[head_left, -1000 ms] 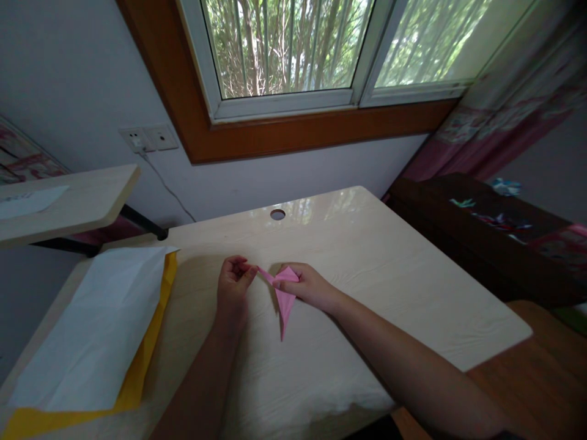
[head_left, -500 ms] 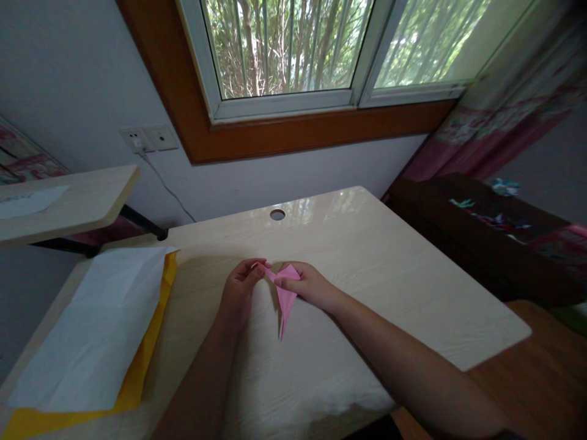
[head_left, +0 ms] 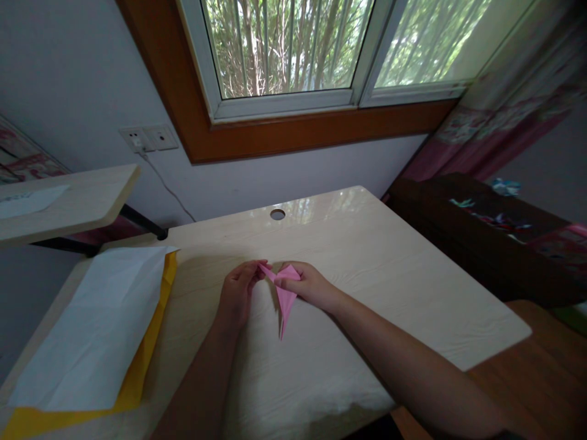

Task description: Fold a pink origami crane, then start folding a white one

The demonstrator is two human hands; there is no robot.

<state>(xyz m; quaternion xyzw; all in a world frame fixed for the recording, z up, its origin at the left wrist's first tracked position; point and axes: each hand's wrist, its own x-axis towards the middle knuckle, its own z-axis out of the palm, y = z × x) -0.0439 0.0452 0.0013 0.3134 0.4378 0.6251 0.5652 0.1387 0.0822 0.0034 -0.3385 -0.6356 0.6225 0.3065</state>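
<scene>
Where the pale wooden desk top [head_left: 389, 287] reaches mid-width, nearer its front edge than the back: folded pink paper piece [head_left: 285, 297], long point toward the front edge. Left hand [head_left: 237, 294] pinching its thin upper-left flap at the fingertips. Right hand [head_left: 308, 285] pinching the wider top part. Near left edge: white sheet [head_left: 96, 330] lying over yellow sheet [head_left: 137, 379].

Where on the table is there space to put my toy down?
The table is bare right of the right hand, out to its edge, and behind the hands up to the round hole. The left is crowded: white paper over yellow paper. Both hands hold pink paper mid-table.
</scene>
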